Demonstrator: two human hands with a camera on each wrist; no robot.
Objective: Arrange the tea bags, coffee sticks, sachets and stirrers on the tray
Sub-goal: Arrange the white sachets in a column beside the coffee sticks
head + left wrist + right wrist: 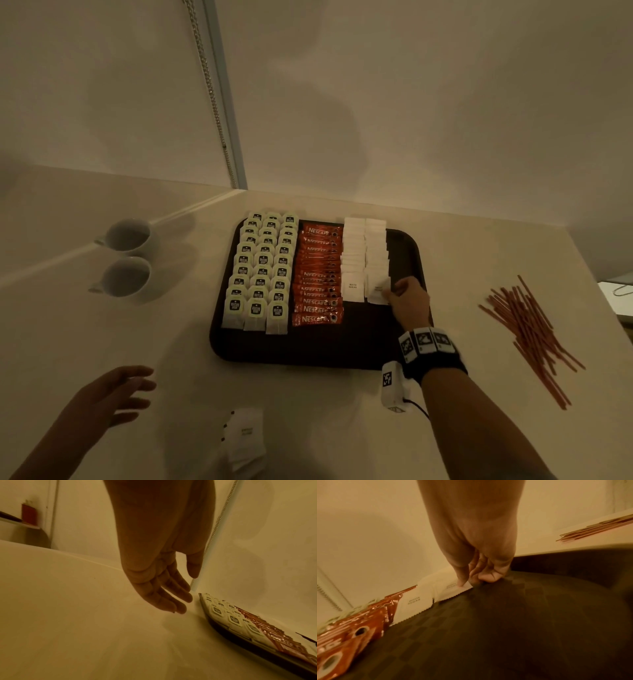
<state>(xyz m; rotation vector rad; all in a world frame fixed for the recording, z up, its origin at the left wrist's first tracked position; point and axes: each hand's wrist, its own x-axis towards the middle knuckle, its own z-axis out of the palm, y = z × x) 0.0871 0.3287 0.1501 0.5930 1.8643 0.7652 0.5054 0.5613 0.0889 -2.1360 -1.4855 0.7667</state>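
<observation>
Tea bags (pixel 261 270), Nescafé sticks (pixel 318 274) laid; right hand (pixel 409 301) pinching sugar sachet (pixel 376 291) on tray (pixel 308 349); left hand (pixel 113 394) released; near sachets (pixel 245 438), stirrers (pixel 531 335) left.

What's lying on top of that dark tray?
On the tray: three rows of tea bags, Nescafe sticks and white sugar sachets. The right hand holds the nearest sachet. Overlaps hide most lower packets.

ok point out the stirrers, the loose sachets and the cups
stirrers (pixel 529 337): head view, middle of the pile
loose sachets (pixel 245 438): head view, top sachet's face
cups (pixel 127 275): head view, nearer cup's inside
</observation>
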